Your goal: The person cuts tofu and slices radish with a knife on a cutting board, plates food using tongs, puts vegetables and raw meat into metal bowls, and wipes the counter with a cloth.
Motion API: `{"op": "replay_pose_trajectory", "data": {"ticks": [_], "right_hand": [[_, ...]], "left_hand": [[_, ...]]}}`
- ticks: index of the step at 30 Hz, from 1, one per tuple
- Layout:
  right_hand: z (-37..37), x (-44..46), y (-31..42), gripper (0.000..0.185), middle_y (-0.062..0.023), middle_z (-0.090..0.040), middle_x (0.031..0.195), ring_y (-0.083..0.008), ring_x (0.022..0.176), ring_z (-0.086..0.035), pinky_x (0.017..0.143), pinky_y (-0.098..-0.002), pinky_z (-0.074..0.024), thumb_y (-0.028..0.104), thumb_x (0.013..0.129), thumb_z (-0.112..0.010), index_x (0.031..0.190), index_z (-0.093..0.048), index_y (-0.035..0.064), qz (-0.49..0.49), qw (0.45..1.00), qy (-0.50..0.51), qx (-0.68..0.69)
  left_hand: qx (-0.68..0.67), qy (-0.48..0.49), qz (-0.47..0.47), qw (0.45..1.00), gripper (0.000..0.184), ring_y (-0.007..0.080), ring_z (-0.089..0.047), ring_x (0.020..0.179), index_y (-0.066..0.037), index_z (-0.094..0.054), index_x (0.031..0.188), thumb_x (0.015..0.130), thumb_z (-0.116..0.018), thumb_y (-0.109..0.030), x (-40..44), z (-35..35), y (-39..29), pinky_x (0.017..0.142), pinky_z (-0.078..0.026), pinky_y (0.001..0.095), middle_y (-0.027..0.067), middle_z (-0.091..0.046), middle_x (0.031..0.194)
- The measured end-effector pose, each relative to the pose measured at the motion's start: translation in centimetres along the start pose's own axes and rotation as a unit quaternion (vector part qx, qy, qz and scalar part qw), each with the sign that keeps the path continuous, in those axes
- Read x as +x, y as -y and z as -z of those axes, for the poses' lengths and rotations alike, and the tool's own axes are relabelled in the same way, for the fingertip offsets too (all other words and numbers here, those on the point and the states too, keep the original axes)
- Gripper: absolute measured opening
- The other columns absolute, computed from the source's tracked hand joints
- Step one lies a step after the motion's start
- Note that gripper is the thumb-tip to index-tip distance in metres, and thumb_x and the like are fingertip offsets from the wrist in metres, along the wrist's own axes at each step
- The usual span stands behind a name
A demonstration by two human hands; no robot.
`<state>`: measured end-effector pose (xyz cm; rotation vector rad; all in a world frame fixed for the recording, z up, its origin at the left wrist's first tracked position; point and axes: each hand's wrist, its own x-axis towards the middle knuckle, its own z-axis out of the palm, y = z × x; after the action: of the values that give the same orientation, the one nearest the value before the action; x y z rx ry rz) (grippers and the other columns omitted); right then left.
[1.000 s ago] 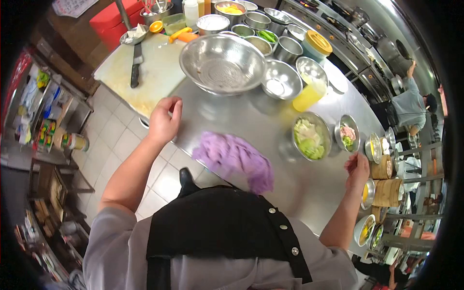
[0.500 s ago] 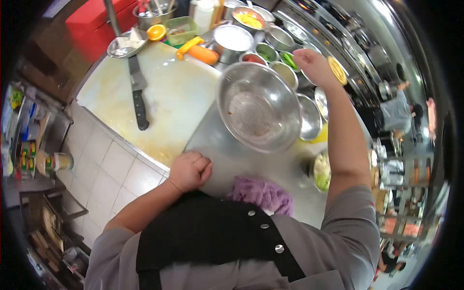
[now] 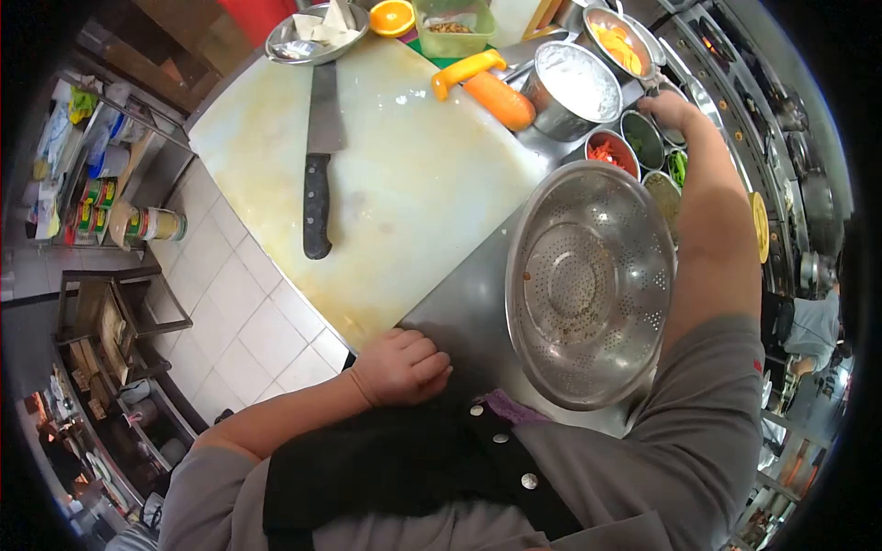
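Note:
My left hand [image 3: 401, 367] is curled into a fist at the near edge of the steel counter, beside the corner of the white cutting board [image 3: 404, 230]. My right hand [image 3: 669, 108] reaches to the small metal containers at the far right. Its fingers are bent down past a dark green-filled cup [image 3: 642, 138], and what they grip is hidden. Below my right forearm stands a large perforated steel colander [image 3: 588, 285] with a few crumbs inside. A black-handled knife [image 3: 317, 174] lies on the board.
Red strips fill one cup [image 3: 610, 154]. A pot of white contents [image 3: 574, 87], a carrot [image 3: 501, 101], a yellow peeler-like piece [image 3: 467, 73], an orange half [image 3: 392, 17] and a bowl with white pieces [image 3: 317, 32] line the board's far edge. Tiled floor [image 3: 243, 285] lies left.
The view has shifted, so the board and colander look larger and the colander sits further right. My right hand has moved down among the far cups. My left fist stays at the counter edge.

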<state>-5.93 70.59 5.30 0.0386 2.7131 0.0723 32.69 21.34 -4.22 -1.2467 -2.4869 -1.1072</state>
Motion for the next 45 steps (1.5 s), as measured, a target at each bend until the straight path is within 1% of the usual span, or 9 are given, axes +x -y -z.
{"op": "replay_pose_trajectory", "data": {"ticks": [11,17,24,27,30,35,40,43,45], "right_hand": [[-0.8,-0.8,0.3,0.051,-0.0188,-0.070,0.108,-0.0320,0.098,-0.065,0.090,-0.0403,-0.0487,0.049,0.079,-0.060,0.101,-0.074,0.0048,-0.035,0.994,-0.091,0.040],[1.0,-4.3,3.3,0.055,-0.0200,-0.069,0.108,-0.0298,0.097,-0.065,0.090,-0.0398,-0.0486,0.046,0.084,-0.060,0.108,-0.070,-0.0026,0.000,1.000,0.001,-0.029],[-0.5,-1.1,1.1,0.052,-0.0219,-0.066,0.118,-0.0287,0.110,-0.062,0.098,-0.0358,-0.0434,0.041,0.083,-0.058,0.110,-0.069,-0.0018,-0.035,0.991,0.018,0.129],[0.0,-3.7,3.2,0.055,-0.0235,-0.065,0.121,-0.0285,0.110,-0.062,0.097,-0.0365,-0.0442,0.042,0.083,-0.058,0.112,-0.069,-0.0023,-0.082,0.985,-0.058,0.141],[-0.3,-2.1,2.3,0.059,-0.0238,-0.065,0.121,-0.0318,0.111,-0.062,0.098,-0.0384,-0.0448,0.046,0.083,-0.057,0.116,-0.067,-0.0013,-0.065,0.994,-0.047,0.077],[1.5,-4.5,3.0,0.086,-0.0239,-0.065,0.121,-0.0364,0.113,-0.061,0.098,-0.0417,-0.0458,0.073,0.079,-0.055,0.118,-0.066,-0.0029,-0.036,0.996,-0.069,0.030],[0.9,-4.1,1.5,0.110,-0.0245,-0.051,0.142,-0.0346,0.133,-0.048,0.110,-0.0424,-0.0372,0.089,0.071,-0.052,0.134,-0.057,-0.0014,-0.077,0.991,-0.085,0.073],[2.7,-8.3,4.4,0.113,-0.0245,-0.052,0.140,-0.0344,0.132,-0.049,0.110,-0.0428,-0.0377,0.089,0.071,-0.052,0.132,-0.057,-0.0052,-0.007,0.991,-0.047,0.124],[1.5,-5.5,2.0,0.102,-0.0206,-0.056,0.136,-0.0332,0.127,-0.053,0.107,-0.0442,-0.0407,0.088,0.072,-0.052,0.129,-0.063,0.0037,-0.010,0.996,-0.038,0.077]], "left_hand": [[0.018,0.010,-0.007,1.000,0.015,0.0203,-0.055,0.063,-0.011,-0.062,0.082,0.074,-0.075,-0.013,0.4,0.0,-0.3,0.055,-0.043,0.0335,0.0024,-0.052,0.071],[0.008,0.016,0.000,1.000,0.015,0.0200,-0.055,0.061,-0.011,-0.062,0.081,0.074,-0.075,-0.013,0.7,0.1,-0.3,0.053,-0.043,0.0337,0.0021,-0.052,0.069],[0.003,0.020,0.000,1.000,0.016,0.0214,-0.055,0.059,-0.011,-0.062,0.081,0.072,-0.075,-0.011,0.6,0.0,-0.2,0.052,-0.043,0.0355,0.0024,-0.052,0.067],[-0.002,0.015,-0.001,1.000,0.016,0.0224,-0.054,0.058,-0.011,-0.062,0.081,0.071,-0.075,-0.009,0.9,0.2,-0.3,0.051,-0.043,0.0363,0.0028,-0.052,0.067],[0.000,0.017,0.000,1.000,0.016,0.0210,-0.055,0.060,-0.011,-0.062,0.083,0.073,-0.075,-0.011,0.8,0.3,-0.3,0.053,-0.042,0.0350,0.0024,-0.051,0.067],[0.000,0.019,0.001,1.000,0.016,0.0204,-0.055,0.060,-0.011,-0.062,0.083,0.074,-0.075,-0.013,0.8,0.2,-0.3,0.053,-0.042,0.0346,0.0023,-0.051,0.068],[-0.005,0.023,0.006,1.000,0.014,0.0231,-0.056,0.059,-0.010,-0.063,0.082,0.072,-0.074,-0.009,1.0,0.3,-0.5,0.053,-0.044,0.0365,0.0038,-0.053,0.067],[0.019,0.012,-0.001,1.000,0.016,0.0213,-0.055,0.061,-0.012,-0.062,0.083,0.073,-0.075,-0.013,0.6,0.0,-0.4,0.054,-0.043,0.0355,0.0023,-0.052,0.069],[0.021,0.010,-0.013,1.000,0.016,0.0221,-0.055,0.061,-0.012,-0.062,0.083,0.073,-0.074,-0.013,0.7,-0.2,-0.3,0.054,-0.043,0.0362,0.0027,-0.053,0.070]]}}
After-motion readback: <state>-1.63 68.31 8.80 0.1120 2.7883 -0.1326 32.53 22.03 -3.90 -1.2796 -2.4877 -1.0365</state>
